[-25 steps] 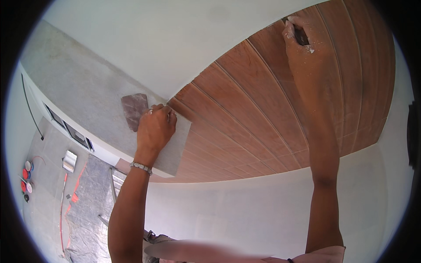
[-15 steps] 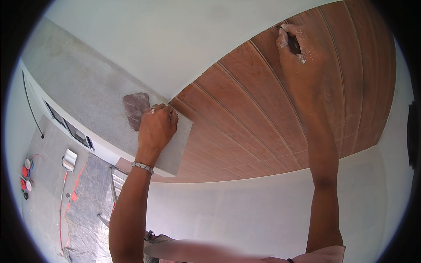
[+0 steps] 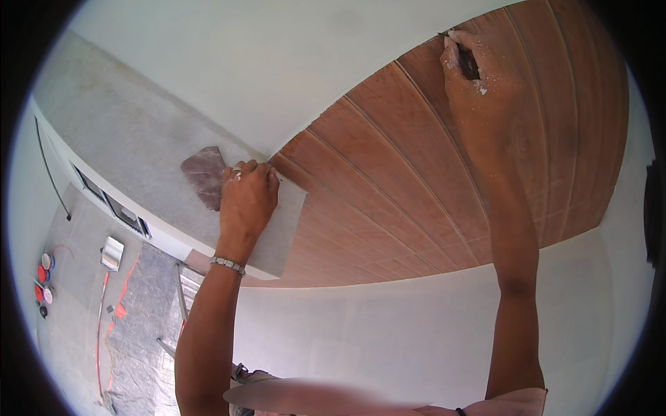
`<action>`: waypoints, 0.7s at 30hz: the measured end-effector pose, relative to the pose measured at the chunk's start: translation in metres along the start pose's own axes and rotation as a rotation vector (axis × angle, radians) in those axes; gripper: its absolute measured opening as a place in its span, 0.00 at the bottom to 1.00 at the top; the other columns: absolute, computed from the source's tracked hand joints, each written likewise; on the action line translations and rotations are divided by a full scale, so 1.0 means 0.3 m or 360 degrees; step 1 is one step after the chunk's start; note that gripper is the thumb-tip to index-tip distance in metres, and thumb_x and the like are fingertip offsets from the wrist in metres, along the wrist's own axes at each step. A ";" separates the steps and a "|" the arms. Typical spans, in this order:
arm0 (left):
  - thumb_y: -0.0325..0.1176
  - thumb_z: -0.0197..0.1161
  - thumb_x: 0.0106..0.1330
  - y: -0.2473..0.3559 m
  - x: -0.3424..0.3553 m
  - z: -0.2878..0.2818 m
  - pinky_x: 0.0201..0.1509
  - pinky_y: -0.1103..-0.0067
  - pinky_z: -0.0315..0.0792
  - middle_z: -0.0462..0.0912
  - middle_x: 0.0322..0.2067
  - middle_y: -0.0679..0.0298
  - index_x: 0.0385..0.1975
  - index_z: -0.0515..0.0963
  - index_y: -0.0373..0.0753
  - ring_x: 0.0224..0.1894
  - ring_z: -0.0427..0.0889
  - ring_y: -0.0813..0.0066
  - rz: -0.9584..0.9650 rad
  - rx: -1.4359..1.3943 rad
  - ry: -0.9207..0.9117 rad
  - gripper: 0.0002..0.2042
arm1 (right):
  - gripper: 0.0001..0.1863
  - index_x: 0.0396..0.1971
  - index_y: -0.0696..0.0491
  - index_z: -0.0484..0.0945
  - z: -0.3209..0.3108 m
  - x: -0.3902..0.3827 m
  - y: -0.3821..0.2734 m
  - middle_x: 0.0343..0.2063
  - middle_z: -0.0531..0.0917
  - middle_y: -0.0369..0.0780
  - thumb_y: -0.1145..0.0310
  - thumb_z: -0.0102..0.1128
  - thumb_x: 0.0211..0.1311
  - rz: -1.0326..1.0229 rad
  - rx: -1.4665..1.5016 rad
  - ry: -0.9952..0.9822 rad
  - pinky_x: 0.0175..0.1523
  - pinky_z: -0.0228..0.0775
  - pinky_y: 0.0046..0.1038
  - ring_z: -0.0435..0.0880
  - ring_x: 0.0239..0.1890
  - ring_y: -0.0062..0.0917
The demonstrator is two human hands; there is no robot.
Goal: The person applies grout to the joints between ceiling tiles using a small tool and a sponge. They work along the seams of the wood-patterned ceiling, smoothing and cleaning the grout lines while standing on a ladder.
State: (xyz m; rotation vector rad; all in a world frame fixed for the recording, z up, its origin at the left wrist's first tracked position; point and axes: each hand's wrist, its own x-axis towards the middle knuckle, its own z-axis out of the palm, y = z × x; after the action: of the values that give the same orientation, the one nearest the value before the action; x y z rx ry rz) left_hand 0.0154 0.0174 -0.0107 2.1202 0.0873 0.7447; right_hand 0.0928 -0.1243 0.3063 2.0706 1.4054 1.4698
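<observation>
My left hand [image 3: 248,197], wearing a ring and a bracelet, is closed at the corner where the grey ledge [image 3: 125,104] meets the planked wood surface. From its fingers sticks out a worn, creased reddish-brown piece of sandpaper [image 3: 202,179], tilted over the ledge. High on the right, my right hand [image 3: 485,90], speckled with white dust, grips a small dark tool [image 3: 468,64]. Its thin tip touches the seam between the brown wood planks [image 3: 388,145] and the white wall [image 3: 263,62]. Most of the tool is hidden in my palm.
Far below on the left, a plastic sheet [image 3: 142,312] covers part of the floor, with metal ladder legs [image 3: 182,291] on it. A red-handled pole [image 3: 101,333] with a silver head and several small red and white containers [image 3: 45,277] lie beside it.
The sandpaper has swung a little to the left in my left hand. My right hand has shifted slightly up and right along the seam, and the tool's tip now shows.
</observation>
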 end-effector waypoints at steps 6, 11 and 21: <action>0.32 0.62 0.72 0.009 0.003 -0.008 0.54 0.62 0.72 0.84 0.30 0.55 0.31 0.84 0.35 0.42 0.84 0.57 0.0035 0.0039 0.0055 0.10 | 0.09 0.44 0.56 0.86 0.003 -0.017 -0.002 0.35 0.89 0.42 0.77 0.71 0.65 0.0098 0.0122 0.0003 0.39 0.81 0.26 0.89 0.36 0.23; 0.33 0.62 0.72 0.008 0.004 -0.009 0.53 0.62 0.71 0.83 0.29 0.56 0.30 0.84 0.35 0.41 0.84 0.57 0.0073 0.0025 0.0163 0.10 | 0.07 0.43 0.56 0.86 0.013 -0.013 -0.006 0.33 0.89 0.41 0.77 0.70 0.66 -0.0092 -0.0012 -0.0065 0.38 0.80 0.25 0.88 0.35 0.22; 0.33 0.64 0.72 0.004 0.005 -0.014 0.53 0.64 0.70 0.84 0.29 0.58 0.29 0.84 0.36 0.39 0.83 0.58 -0.0006 -0.0087 0.0202 0.10 | 0.08 0.42 0.56 0.85 0.034 -0.063 -0.090 0.36 0.87 0.41 0.78 0.70 0.64 0.0000 0.0145 -0.0187 0.37 0.80 0.30 0.88 0.35 0.28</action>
State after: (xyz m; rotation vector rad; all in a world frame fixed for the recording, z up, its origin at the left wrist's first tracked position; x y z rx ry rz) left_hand 0.0140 0.0201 -0.0073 2.0196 0.1380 0.8694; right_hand 0.0853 -0.1224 0.2727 2.1727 1.4514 1.2836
